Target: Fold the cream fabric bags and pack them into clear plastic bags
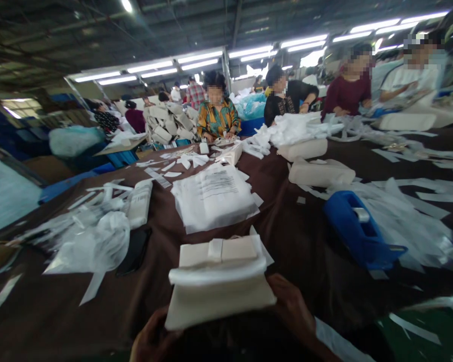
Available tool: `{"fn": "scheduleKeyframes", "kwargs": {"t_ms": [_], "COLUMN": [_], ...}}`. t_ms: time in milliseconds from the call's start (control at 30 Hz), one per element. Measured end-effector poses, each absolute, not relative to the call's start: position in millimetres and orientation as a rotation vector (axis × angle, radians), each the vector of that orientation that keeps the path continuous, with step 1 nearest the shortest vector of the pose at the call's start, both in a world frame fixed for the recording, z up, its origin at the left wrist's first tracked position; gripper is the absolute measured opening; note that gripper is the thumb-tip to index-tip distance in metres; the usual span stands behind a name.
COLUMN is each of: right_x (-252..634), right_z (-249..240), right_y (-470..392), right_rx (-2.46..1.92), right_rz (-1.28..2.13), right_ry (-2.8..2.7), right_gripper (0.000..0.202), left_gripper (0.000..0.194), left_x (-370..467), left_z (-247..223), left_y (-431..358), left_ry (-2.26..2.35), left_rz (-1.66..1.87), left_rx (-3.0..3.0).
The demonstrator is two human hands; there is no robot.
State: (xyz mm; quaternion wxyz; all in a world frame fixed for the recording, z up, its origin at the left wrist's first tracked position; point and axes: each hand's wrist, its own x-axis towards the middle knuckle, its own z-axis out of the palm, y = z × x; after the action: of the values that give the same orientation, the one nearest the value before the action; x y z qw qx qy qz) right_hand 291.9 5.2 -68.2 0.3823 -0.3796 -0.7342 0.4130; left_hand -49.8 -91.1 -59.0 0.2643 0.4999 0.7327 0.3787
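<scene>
At the near edge of the desk (60, 311), the left hand (153, 339) and right hand (292, 306) grasp the near corners of a cream pouch (219, 286), its long axis running left-right, bow facing far, with a blue tape dispenser (358, 229) beyond right.

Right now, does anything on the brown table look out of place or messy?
Yes. Loose white paper strips lie scattered across the brown table around the blue tape dispenser. The cream bag held in both hands looks intact.
</scene>
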Motion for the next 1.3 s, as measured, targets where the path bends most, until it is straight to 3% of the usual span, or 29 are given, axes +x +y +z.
{"fn": "scheduleKeyframes", "kwargs": {"t_ms": [133,233,367,500,700,800,933,1167,1300], "right_x": [290.8,307.5,331.1,317.7,297.6,304.2,313.7,326.7,327.6], "right_z": [-66.4,-61.2,-57.1,-53.1,-55.5,-59.6,-66.1,-68.6,-64.0], "right_y": [33.3,43.5,55.0,71.6,90.6,97.0,103.2,120.5,115.1], "right_rx": [-1.208,-1.137,-1.089,-0.81,-0.631,-0.729,-0.812,-0.825,-0.925], "right_rz": [1.258,1.292,0.984,0.714,1.016,1.141,1.192,1.096,0.934], "right_ry": [-1.87,-1.942,-1.972,-2.311,-2.475,-2.422,-2.398,-2.586,-2.662], "right_gripper": [0.047,0.043,0.032,0.046,0.032,0.042,0.054,0.053,0.035], "left_gripper": [0.057,0.05,0.044,0.055,0.04,0.031,0.036,0.036,0.043], "left_x": [-30.0,-45.8,-77.2,-74.1,-61.6,-65.1,-63.4,-55.3,-45.8], "left_z": [-55.4,-57.4,-62.2,-59.8,-45.7,-47.2,-57.1,-45.2,-45.9], "left_y": [-69.5,-64.5,-62.1,-48.5,-33.3,-37.5,-43.1,-29.9,-47.6], "left_ry": [1.691,1.522,1.784,1.718,1.574,1.467,1.355,1.176,1.098], "left_rz": [1.036,1.087,1.076,0.779,0.753,0.781,0.712,0.987,1.181], "left_rx": [1.126,1.034,1.347,1.833,1.9,2.009,2.179,2.177,1.89]}}
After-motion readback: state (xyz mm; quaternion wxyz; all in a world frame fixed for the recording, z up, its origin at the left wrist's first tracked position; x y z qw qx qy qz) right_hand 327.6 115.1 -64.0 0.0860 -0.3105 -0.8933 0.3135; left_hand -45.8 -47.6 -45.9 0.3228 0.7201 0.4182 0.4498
